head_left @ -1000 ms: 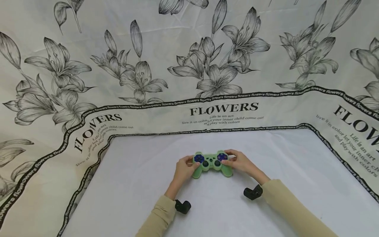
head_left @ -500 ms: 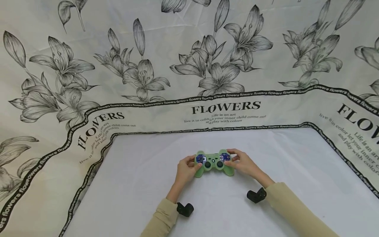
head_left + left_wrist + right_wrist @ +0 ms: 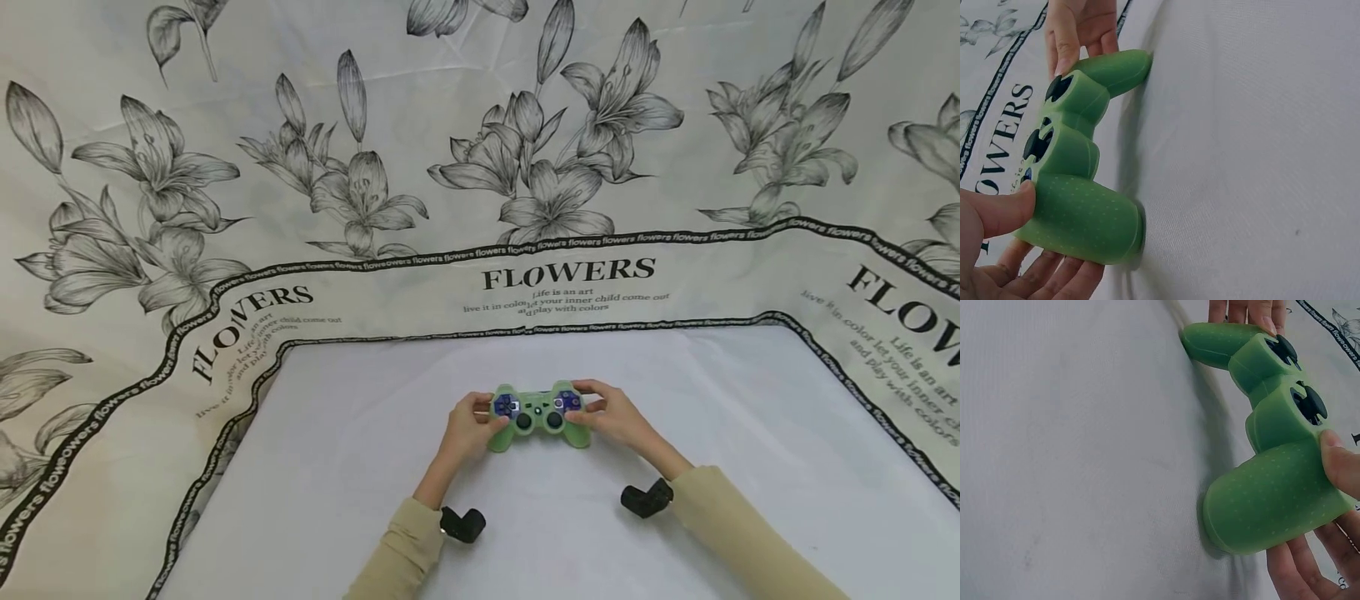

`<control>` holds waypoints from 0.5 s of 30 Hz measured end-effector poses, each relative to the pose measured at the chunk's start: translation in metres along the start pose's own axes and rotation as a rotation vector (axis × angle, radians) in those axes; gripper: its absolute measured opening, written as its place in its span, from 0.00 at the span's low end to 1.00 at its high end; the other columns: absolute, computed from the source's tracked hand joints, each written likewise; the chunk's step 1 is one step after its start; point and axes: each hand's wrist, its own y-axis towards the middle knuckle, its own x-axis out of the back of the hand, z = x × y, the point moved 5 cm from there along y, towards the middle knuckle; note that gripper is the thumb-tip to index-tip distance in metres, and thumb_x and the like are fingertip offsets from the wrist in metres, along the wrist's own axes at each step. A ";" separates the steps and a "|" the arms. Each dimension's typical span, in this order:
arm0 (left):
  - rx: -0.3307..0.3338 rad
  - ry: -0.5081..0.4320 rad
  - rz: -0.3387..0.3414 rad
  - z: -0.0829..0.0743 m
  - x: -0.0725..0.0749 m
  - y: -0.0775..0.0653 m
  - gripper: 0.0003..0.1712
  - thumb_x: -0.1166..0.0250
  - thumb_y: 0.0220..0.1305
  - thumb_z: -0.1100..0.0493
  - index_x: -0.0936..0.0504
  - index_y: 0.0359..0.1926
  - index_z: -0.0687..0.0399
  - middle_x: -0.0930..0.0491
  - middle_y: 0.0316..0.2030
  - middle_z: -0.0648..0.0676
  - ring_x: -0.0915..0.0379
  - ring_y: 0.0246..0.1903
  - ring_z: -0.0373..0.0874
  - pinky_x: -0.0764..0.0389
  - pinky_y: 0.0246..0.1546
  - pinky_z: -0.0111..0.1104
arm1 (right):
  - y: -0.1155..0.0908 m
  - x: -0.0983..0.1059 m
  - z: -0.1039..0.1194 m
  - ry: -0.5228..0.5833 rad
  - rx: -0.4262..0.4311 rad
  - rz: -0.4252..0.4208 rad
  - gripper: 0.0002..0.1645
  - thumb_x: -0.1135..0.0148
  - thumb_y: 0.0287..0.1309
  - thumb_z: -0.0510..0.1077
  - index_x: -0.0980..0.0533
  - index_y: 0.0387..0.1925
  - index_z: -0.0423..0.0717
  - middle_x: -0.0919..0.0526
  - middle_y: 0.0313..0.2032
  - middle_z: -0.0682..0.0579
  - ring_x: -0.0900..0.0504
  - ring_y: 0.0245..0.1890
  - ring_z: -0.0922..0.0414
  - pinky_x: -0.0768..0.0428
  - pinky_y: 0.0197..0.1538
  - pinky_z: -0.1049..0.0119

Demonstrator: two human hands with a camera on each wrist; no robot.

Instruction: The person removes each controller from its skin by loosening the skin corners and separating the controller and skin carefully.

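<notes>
A green game controller [image 3: 537, 405] with black thumbsticks and blue button areas is held between both hands over the white tabletop. My left hand [image 3: 467, 427] grips its left side, the thumb on the face near the direction pad. On the other side my right hand [image 3: 617, 415] holds the right end, thumb by the face buttons. In the left wrist view the dotted left handle [image 3: 1085, 215] points down close to the cloth, with fingers [image 3: 1054, 275] curled beneath. The right wrist view shows the right handle [image 3: 1272, 500] likewise, its tip at its shadow on the cloth.
A white cloth [image 3: 337, 467] covers the table. Behind and at both sides hangs a curtain [image 3: 420, 300] printed with flowers and lettering. A black wrist camera [image 3: 465, 525] sits at the left cuff, another black camera [image 3: 647, 498] at the right.
The controller has tilted slightly, and light now glints on its button areas. Both hands keep the same hold; the head view shifted a little and came back.
</notes>
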 end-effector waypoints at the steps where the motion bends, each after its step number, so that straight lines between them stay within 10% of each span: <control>1: 0.000 0.001 0.007 0.000 0.000 0.000 0.26 0.30 0.57 0.62 0.26 0.55 0.66 0.20 0.48 0.64 0.21 0.47 0.55 0.18 0.46 0.39 | -0.001 0.001 0.000 0.002 -0.002 -0.004 0.39 0.32 0.56 0.49 0.34 0.64 0.37 0.29 0.62 0.35 0.21 0.51 0.42 0.19 0.45 0.60; 15: -0.090 -0.067 0.024 -0.002 0.001 0.002 0.24 0.31 0.57 0.65 0.25 0.55 0.62 0.20 0.49 0.63 0.21 0.47 0.55 0.19 0.47 0.40 | -0.009 0.005 0.006 -0.016 0.077 -0.103 0.39 0.27 0.49 0.49 0.29 0.61 0.38 0.24 0.58 0.35 0.18 0.43 0.51 0.21 0.37 0.67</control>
